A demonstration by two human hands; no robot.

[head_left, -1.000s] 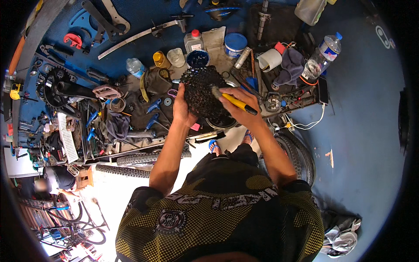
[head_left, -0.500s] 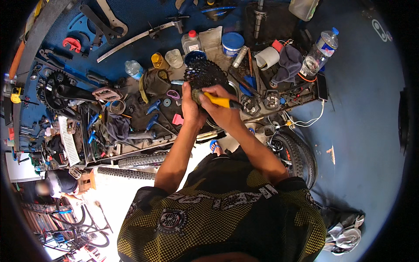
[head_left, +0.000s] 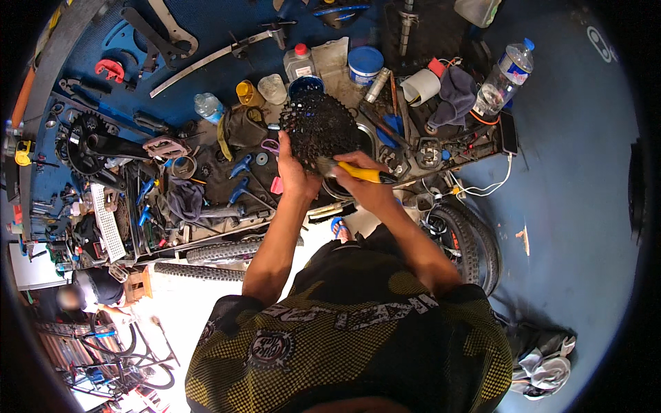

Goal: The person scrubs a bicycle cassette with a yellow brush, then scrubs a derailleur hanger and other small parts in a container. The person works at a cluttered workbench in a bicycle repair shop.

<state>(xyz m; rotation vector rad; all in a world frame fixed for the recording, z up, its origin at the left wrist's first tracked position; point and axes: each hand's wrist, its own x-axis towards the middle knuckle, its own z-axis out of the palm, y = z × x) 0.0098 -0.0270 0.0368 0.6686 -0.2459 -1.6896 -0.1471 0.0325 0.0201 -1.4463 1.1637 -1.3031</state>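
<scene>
A black bicycle cassette [head_left: 318, 125] is held up over the near part of the workbench by my left hand [head_left: 296, 172], its thumb along the left edge of the sprockets. In my right hand [head_left: 366, 187] is a brush [head_left: 361, 173] with a yellow and black handle. Its bristles touch the lower right of the cassette, close to my left fingers. Behind the cassette stands a blue tub [head_left: 306, 85], partly hidden by it. A metal-rimmed basin [head_left: 367, 138] shows just to the right, mostly covered by the cassette and my hand.
Blue-handled hex keys [head_left: 239, 191], rags [head_left: 186, 199] and a crankset [head_left: 93, 141] lie on the left of the bench. A water bottle [head_left: 506, 77], phone [head_left: 508, 134] and grey cloth [head_left: 456, 93] are at right. Tyres [head_left: 465, 241] lean below. Another person [head_left: 96, 288] is at far left.
The cassette has turned to show more of its toothed face. My right hand and the brush have moved down and right, toward the cassette's lower edge.
</scene>
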